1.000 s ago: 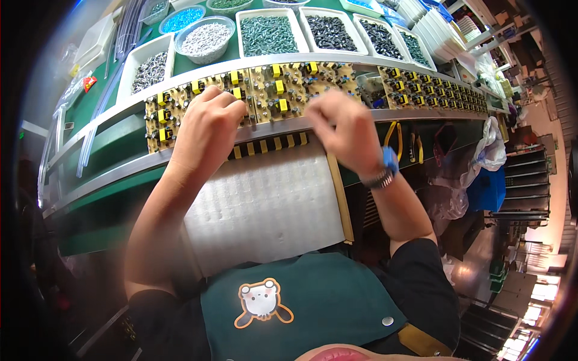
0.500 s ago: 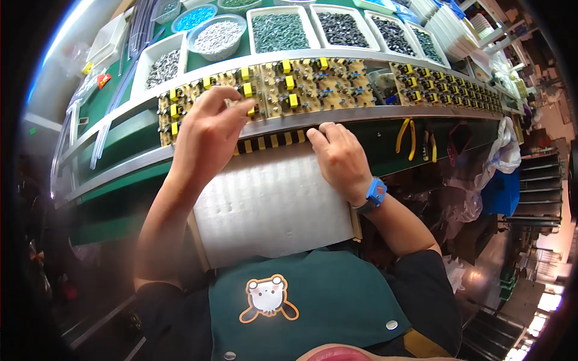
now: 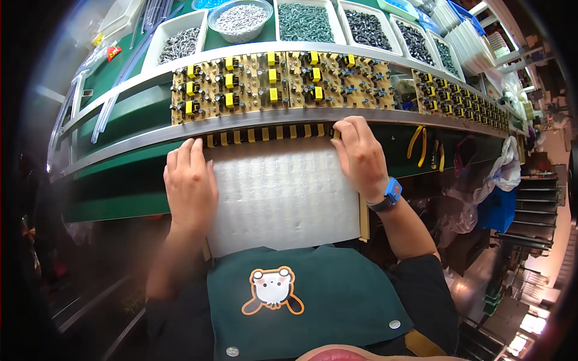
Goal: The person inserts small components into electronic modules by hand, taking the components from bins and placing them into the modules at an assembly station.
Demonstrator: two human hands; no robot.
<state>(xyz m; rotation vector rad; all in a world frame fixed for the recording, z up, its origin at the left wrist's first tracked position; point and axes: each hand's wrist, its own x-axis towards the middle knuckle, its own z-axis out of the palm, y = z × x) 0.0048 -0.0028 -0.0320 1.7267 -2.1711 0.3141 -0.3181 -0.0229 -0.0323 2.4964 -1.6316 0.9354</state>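
Note:
A row of yellow-and-black transformers [image 3: 265,133] lies along the far edge of a white foam sheet [image 3: 277,192] in front of me. My left hand [image 3: 191,189] is at the row's left end, its fingertips bent over the edge there. At the right end, my right hand [image 3: 364,156] has its thumb and fingers closed around the last transformer. Just beyond the row, a metal rail [image 3: 271,118] runs across. Brown circuit boards [image 3: 247,102] stand behind it, carrying yellow transformers and many small parts. My right wrist wears a blue band [image 3: 392,189].
Behind the boards are a white tray of silvery parts [image 3: 152,53], a bowl of white pieces [image 3: 241,38] and a tray of green parts [image 3: 307,44]. Yellow-handled pliers [image 3: 412,144] and a second yellow-handled tool [image 3: 441,157] lie right. Smaller boards [image 3: 463,102] continue along the rail.
My left hand has come down from over the boards to the left end of the transformer row, baring more of it. The right hand has shifted to the row's right end. The view has shifted too.

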